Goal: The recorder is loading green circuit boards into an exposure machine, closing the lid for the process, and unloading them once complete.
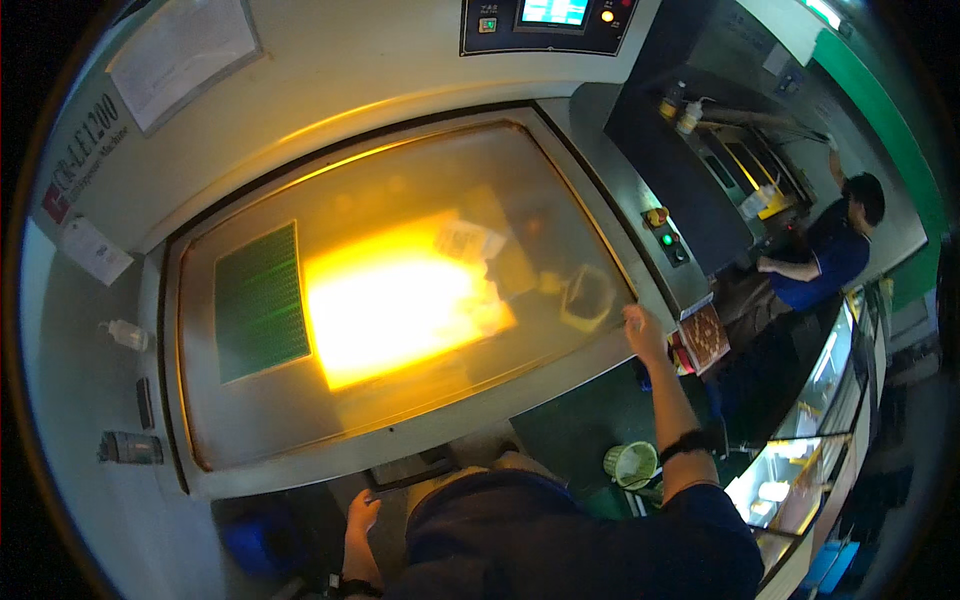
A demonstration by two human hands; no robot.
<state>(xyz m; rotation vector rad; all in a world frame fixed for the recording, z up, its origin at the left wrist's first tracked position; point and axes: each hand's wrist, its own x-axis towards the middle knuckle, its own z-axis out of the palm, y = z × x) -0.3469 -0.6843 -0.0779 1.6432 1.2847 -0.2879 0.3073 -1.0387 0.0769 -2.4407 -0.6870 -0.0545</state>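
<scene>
A wide machine bed with a pale metal frame (pixel 300 470) lies in front of me under a translucent sheet. Bright yellow light glows through the middle of the sheet. On its left part shows a green patterned panel (pixel 258 305). My right hand (pixel 643 332) is at the frame's right front corner, its fingers curled in; what they hold, if anything, is hidden. My left hand (pixel 363 510) hangs low at the front left, holding nothing visible, thumb apart from loosely bent fingers. A dark handle (pixel 415 472) on the machine's front is nearest to it.
Right of the bed are a button panel (pixel 667 238) and a brown patterned box (pixel 704 336). A screen panel (pixel 552 22) is above. Below my right arm stands a pale green basket (pixel 630 464). A co-worker (pixel 830 255) in dark blue works at another machine.
</scene>
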